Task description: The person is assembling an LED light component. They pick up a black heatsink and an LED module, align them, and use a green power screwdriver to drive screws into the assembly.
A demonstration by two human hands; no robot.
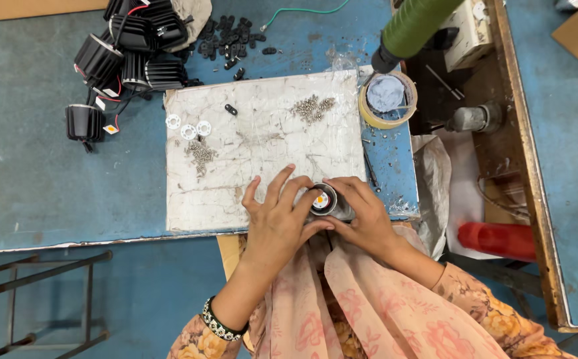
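Head view: left hand (277, 223) and right hand (363, 216) both grasp a small round lamp housing (322, 200), fingers wrapped about its rim, at the near edge of the white work board (262, 146). Screw piles (200, 154) and white washers (188, 127) lie on the board; black finned housings (129, 56) are heaped far left.

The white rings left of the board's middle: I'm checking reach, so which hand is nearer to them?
Left. The left hand lies below and right of the white rings; the right hand is farther right, across the small round lamp part.
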